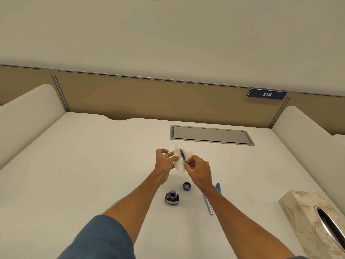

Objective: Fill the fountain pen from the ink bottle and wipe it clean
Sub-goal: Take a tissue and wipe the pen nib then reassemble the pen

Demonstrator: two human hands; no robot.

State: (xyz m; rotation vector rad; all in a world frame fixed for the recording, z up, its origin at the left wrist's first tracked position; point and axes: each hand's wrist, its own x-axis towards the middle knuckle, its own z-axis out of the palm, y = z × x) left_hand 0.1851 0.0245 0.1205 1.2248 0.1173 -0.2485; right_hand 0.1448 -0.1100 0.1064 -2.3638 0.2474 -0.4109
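Above the desk (93, 165), the right hand (198, 170) pinched the near end of the blue pen (183, 155) between thumb and fingertips, laying it against the white tissue (180, 166) pinched by the left hand (165, 160), while the open ink bottle (172, 197) stood nearer, beside its cap (186, 186).

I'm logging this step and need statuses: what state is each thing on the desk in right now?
Ink bottle: uncapped, upright.
Bottle cap: off, lying on desk.
Fountain pen: pinched by right hand, against tissue.
Tissue: held in left hand.
Silver pen part: lying on desk.
Desk hatch: shut.
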